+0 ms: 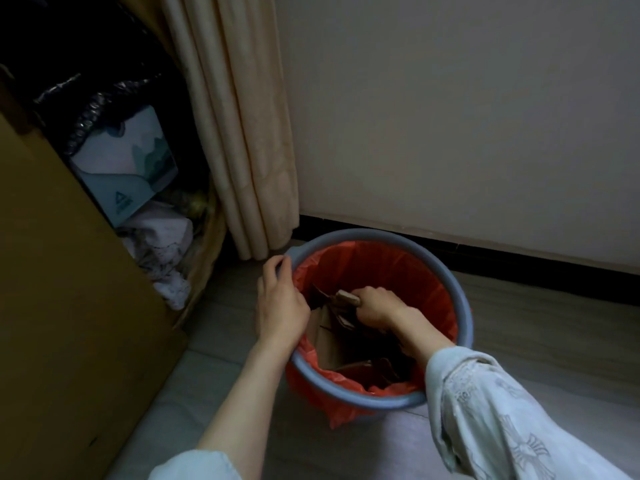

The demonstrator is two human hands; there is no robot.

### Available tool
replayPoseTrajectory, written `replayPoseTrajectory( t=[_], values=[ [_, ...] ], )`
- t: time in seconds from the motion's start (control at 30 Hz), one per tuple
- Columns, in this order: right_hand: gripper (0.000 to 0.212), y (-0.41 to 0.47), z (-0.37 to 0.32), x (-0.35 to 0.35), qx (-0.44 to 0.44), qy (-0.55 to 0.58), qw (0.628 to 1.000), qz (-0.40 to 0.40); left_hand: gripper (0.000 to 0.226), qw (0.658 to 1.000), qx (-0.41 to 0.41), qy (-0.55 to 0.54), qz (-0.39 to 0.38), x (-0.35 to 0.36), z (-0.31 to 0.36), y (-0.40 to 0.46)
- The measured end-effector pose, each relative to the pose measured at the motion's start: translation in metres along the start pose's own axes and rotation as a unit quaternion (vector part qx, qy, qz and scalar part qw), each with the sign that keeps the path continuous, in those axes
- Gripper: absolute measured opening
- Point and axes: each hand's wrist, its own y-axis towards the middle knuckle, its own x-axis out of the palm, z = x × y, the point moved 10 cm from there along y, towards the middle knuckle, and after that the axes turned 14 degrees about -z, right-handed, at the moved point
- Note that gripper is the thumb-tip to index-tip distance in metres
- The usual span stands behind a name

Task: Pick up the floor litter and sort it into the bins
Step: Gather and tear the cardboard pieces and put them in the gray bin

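Cardboard scrap (347, 298) half-hidden in right hand (377, 306), inside bin (464, 327).

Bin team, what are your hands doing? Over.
Left hand grips bin rim. Right hand inside, holding cardboard scrap. Nothing blocking.

Both arms reach forward from the bottom of the frame toward its centre. The left forearm is bare, rising from a pale sleeve cuff at the lower left, and the left hand (281, 299) sits just left of centre, back of the hand up, fingers curled over the grey bin rim (460, 306) at the bin's left side. The right arm enters from the lower right in a pale patterned sleeve pushed to mid-forearm. The right hand (377, 306) is at centre frame, down inside the bin, knuckles up, fingers closed around a brown cardboard scrap (347, 298).
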Motion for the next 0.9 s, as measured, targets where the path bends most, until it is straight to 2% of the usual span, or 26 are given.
replayPoseTrajectory(
  t=[0.07, 0.17, 0.2, 0.37, 0.5, 0.67, 0.8, 0.9],
  values=[
    [0.043, 0.004, -0.008, 0.011, -0.008, -0.006, 0.998, -0.061, 0.055, 1.0, -0.003, 0.003, 0.004, -0.003, -0.003, 0.002],
    [0.078, 0.006, -0.014, 0.051, 0.004, 0.023, 0.989, -0.146, 0.055, 1.0, -0.017, 0.003, 0.002, -0.002, -0.009, 0.0],
    [0.081, 0.009, -0.012, 0.064, 0.015, 0.031, 0.987, -0.155, 0.055, 1.0, -0.019, 0.004, 0.0, -0.002, -0.01, -0.001],
    [0.061, 0.025, 0.005, 0.094, 0.058, -0.034, 0.977, -0.203, 0.057, 1.0, -0.027, -0.001, -0.016, 0.001, -0.011, -0.003],
    [0.066, 0.018, 0.009, 0.094, 0.039, -0.076, 0.965, -0.247, 0.055, 1.0, -0.012, -0.008, -0.012, 0.001, -0.005, -0.005],
    [0.061, 0.028, 0.016, 0.103, 0.043, -0.129, 0.946, -0.295, 0.058, 1.0, -0.009, 0.006, -0.014, 0.003, 0.0, -0.01],
    [0.081, 0.049, 0.024, 0.11, 0.049, -0.121, 0.934, -0.333, 0.063, 0.998, -0.002, 0.06, -0.024, 0.005, 0.002, -0.006],
    [0.08, 0.066, 0.023, 0.116, 0.044, -0.12, 0.935, -0.332, 0.064, 0.997, -0.007, 0.077, -0.023, 0.006, -0.002, -0.004]
  ],
)
